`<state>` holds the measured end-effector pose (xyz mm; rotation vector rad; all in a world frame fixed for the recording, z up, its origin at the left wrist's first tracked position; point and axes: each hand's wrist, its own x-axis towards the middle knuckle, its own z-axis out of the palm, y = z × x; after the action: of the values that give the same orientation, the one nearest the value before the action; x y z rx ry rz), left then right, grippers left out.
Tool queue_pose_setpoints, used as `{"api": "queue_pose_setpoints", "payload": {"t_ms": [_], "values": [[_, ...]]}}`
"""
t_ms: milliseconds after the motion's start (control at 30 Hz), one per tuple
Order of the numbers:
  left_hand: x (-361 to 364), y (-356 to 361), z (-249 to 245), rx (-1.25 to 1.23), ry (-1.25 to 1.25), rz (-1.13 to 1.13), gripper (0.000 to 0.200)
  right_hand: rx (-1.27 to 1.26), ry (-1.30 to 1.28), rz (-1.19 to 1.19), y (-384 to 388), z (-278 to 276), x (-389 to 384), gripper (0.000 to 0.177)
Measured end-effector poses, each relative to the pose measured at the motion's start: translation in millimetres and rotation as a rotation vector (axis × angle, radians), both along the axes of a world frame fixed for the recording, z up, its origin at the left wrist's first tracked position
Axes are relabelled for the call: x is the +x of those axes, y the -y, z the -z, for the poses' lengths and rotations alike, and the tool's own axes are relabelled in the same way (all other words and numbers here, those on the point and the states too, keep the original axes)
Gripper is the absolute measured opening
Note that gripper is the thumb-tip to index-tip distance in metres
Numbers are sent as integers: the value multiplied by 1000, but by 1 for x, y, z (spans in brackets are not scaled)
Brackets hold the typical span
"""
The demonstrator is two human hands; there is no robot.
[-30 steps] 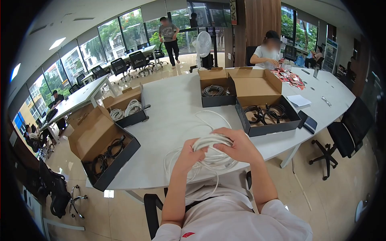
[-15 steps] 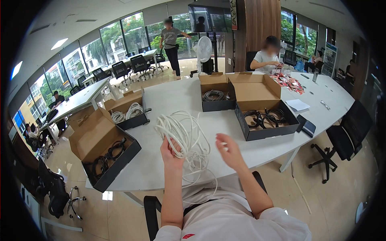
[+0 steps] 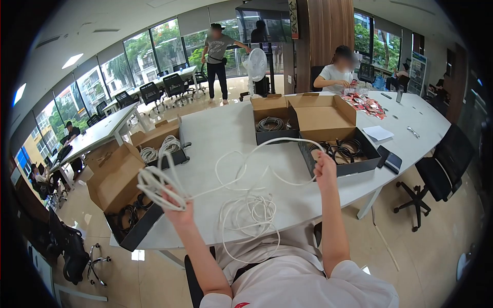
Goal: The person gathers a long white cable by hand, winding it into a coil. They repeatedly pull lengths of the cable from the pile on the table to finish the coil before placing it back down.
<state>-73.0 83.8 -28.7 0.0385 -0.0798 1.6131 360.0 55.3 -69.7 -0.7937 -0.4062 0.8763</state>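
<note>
Left hand: closed around a bunch of loops of white cable, raised beyond the left side of the table. Right hand: clenched on a single strand of the same cable, lifted just in front of the open box of black cables. The rest of the cable lies tangled on the table between the two hands, with one loop hanging over the near edge.

Risks, as judged:
- The strands in the tangle cross each other, so spreading the hands wider could cinch them into a knot.
- The hanging loop could drag the tangle off the edge.
- The raised strand arcs close to the box and could snag its rim.
</note>
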Motion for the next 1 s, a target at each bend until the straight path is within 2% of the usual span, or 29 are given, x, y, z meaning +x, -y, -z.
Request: {"api": "queue_pose_setpoints", "payload": {"t_ms": [33,100,167,200,267,300,400,467,500,533,633,700,733,800,867,967,1000], "values": [[-19,-6,12,180,100,97,12,8,-73,37,1,-1,11,17],[-48,-17,31,367,112,78,13,47,-194,90,1,4,39,16],[-66,-15,32,339,57,-54,12,116,-295,121,-7,16,69,15],[-47,7,-18,-143,232,-284,23,136,-305,184,-7,14,76,15],[-85,-15,32,272,152,-150,22,177,-327,316,-8,14,88,15],[-82,-13,29,211,159,-180,21,138,-309,430,-4,4,81,16],[-58,5,11,77,181,-211,16,138,-49,552,-5,-6,41,18],[-35,12,-6,67,202,-166,11,32,135,441,-22,13,37,20],[-22,15,-17,-66,167,-259,8,30,262,424,-24,15,28,21],[-12,19,-23,-99,113,-267,10,29,390,404,-24,15,17,22],[-9,12,-12,32,178,-105,11,37,651,258,-14,3,-9,25],[-7,7,-7,114,263,26,11,-25,704,105,-7,-2,-16,22],[-2,10,-13,30,228,-38,10,-57,729,31,-1,-9,-21,21],[8,16,-26,-140,154,-170,11,-86,902,46,8,-19,-33,17],[7,15,-21,-85,133,-137,11,-110,991,24,11,-22,-42,16],[4,8,-9,30,146,-76,12,10,1062,85,13,-21,-68,15],[3,7,-7,73,157,-53,12,56,1061,29,17,-24,-82,15]]}}
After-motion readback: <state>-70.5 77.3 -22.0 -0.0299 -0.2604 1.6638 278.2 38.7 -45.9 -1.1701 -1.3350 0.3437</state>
